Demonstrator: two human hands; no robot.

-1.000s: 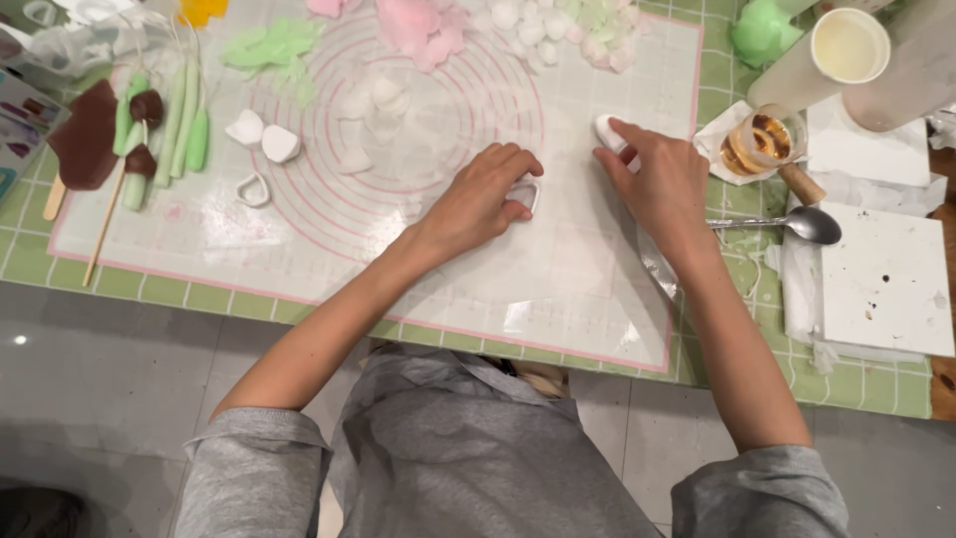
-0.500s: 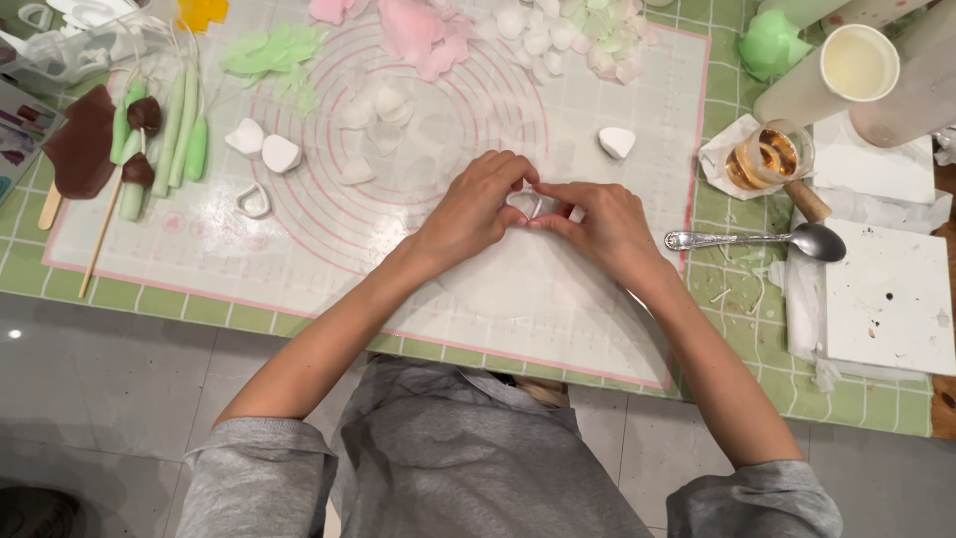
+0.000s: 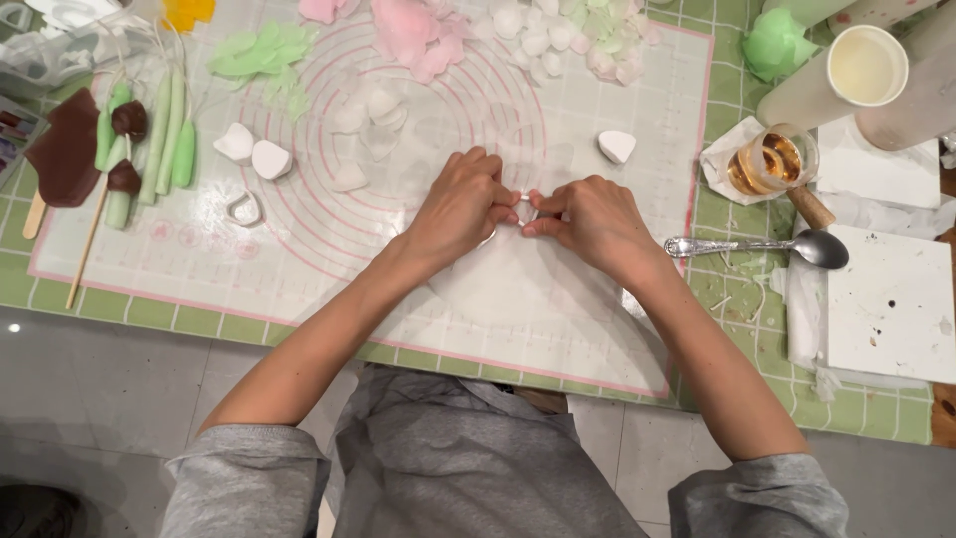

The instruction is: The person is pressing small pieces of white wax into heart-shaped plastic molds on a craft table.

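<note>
A small white fondant piece (image 3: 525, 209) sits near the middle of the silicone mat (image 3: 558, 329), and I see my left hand (image 3: 460, 207) and right hand (image 3: 590, 221) meeting over it, fingertips pinching it from both sides. A white heart-shaped piece (image 3: 616, 145) lies toward the mat's right edge, a spoon (image 3: 767, 245) just off that edge, and green sticks (image 3: 171, 130) near the left edge.

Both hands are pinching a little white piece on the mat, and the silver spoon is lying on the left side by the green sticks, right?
Not quite. The head view shows the silver spoon on the right side, beside the right hand. Both hands, the left hand too, do pinch a little white piece on the mat.
</note>
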